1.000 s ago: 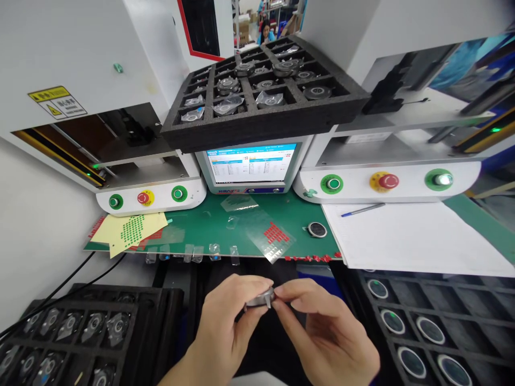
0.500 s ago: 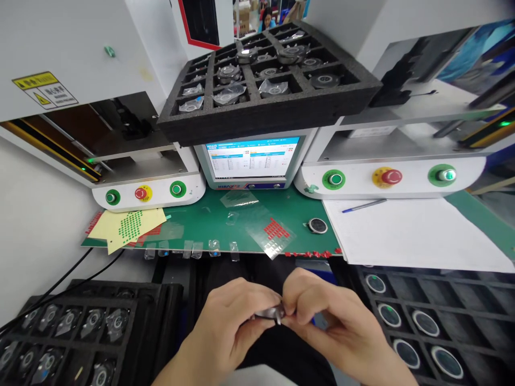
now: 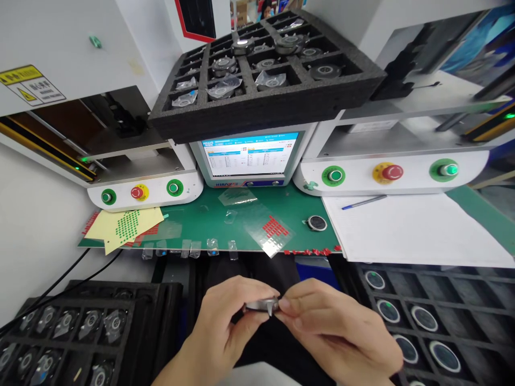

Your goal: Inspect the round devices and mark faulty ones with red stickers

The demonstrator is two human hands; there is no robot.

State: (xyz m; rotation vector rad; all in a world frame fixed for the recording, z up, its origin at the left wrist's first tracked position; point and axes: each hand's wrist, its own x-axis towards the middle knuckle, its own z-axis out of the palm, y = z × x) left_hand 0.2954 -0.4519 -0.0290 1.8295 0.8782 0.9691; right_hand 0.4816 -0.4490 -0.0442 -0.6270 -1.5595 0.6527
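My left hand [image 3: 225,321] and my right hand [image 3: 338,332] meet low in the middle of the view, below the green bench edge. Between their fingertips is a small round grey metal part [image 3: 259,305], held flat and edge-on. The left thumb and fingers close around its left side. The right thumb and forefinger pinch its right rim. Most of the part is hidden by the fingers.
Black foam trays of round parts sit at lower left [image 3: 80,321], lower right [image 3: 422,321] and on top of the machines [image 3: 257,69]. On the green mat [image 3: 201,222] lie sticker sheets [image 3: 273,230], a yellow sheet [image 3: 124,225], a round part [image 3: 317,223], white paper [image 3: 410,230], a pen [image 3: 364,202]. Behind: a screen [image 3: 249,155], button panels [image 3: 140,193].
My hands shifted slightly while working the part: the right fingers, curled tightly over it half a second ago, now pinch its rim more openly. The view tilted down a little.
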